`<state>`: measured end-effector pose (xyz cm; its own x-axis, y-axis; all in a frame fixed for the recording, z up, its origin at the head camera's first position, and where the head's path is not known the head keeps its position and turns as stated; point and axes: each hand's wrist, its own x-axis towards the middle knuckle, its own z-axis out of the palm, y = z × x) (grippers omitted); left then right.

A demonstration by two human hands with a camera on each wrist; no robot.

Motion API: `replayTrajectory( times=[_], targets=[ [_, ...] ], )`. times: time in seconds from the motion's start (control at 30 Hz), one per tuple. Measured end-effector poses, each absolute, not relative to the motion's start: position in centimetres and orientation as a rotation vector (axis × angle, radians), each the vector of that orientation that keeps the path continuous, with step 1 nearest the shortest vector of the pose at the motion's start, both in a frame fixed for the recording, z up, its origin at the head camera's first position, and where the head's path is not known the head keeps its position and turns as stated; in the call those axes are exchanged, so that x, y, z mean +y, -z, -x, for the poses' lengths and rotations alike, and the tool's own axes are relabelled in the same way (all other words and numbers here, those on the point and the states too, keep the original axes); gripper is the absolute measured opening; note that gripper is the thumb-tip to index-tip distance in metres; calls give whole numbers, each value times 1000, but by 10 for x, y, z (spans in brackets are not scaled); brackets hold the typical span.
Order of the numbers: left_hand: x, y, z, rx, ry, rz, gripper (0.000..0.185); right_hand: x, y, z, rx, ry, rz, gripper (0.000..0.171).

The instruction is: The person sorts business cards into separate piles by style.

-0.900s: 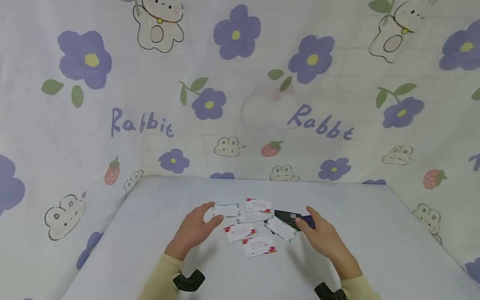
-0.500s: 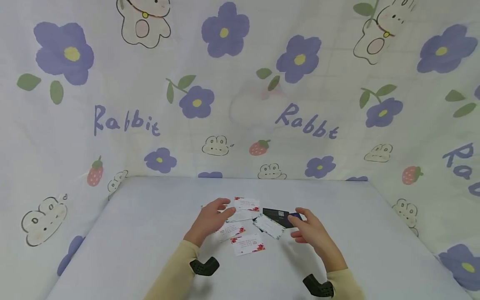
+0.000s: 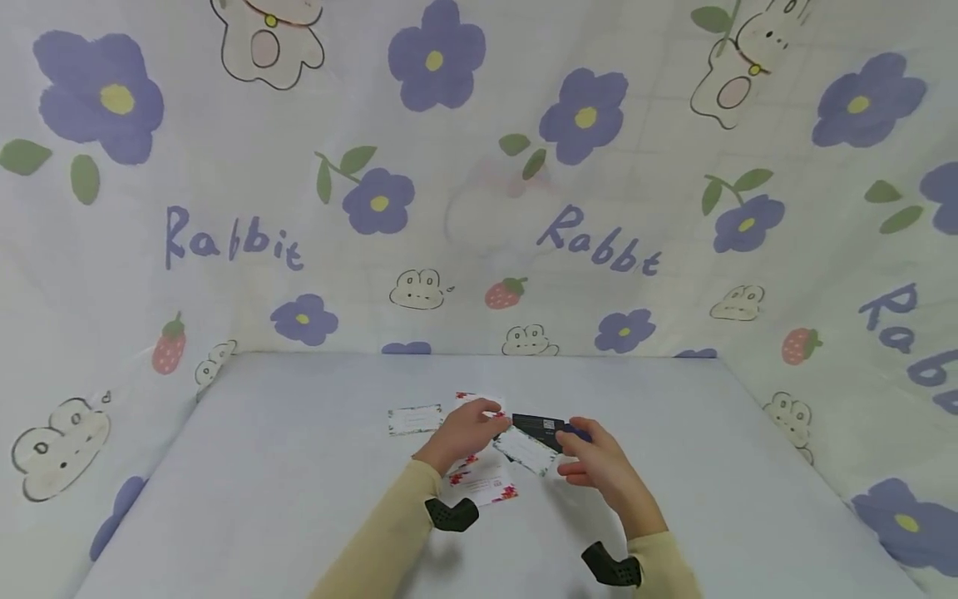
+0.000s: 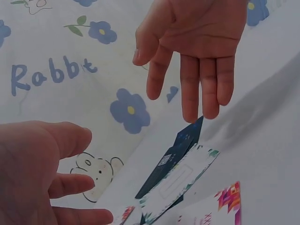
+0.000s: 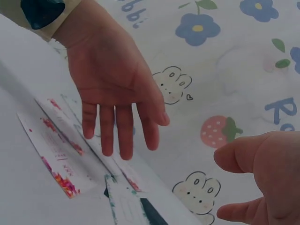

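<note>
Several small printed cards lie on the white table. In the head view my left hand (image 3: 466,434) hovers over the middle of them, fingers relaxed and holding nothing, hiding some cards. Left of it lies a white card with leafy edges (image 3: 415,419). Below is a white card with red corners (image 3: 490,484). A leafy-edged white card (image 3: 525,452) overlaps a black card (image 3: 535,423). My right hand (image 3: 602,470) is at the right end of the black card, partly covering a dark blue card (image 3: 578,432). Its fingers look loose in the left wrist view; contact is unclear.
The white tabletop (image 3: 299,466) extends around the cards on every side. A pale curtain (image 3: 479,166) with purple flowers and rabbits hangs at the back and sides. A black wrist device (image 3: 452,515) sits by the left sleeve, another (image 3: 612,566) by the right.
My left hand has moved right, from the leafy-edged card at the left to over the middle cards. The right hand stays near the dark cards, and the head view has turned slightly right.
</note>
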<state>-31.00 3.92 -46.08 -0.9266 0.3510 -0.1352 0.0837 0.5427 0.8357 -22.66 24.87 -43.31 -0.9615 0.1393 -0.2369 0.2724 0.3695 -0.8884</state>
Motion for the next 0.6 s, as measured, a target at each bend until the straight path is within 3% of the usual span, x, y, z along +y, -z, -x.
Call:
replayTrajectory(
  times=[0.6],
  targets=[
    [64,474,310,2444,-1346,-319,52,251,454,235,2350,1818,-451,73]
  ],
)
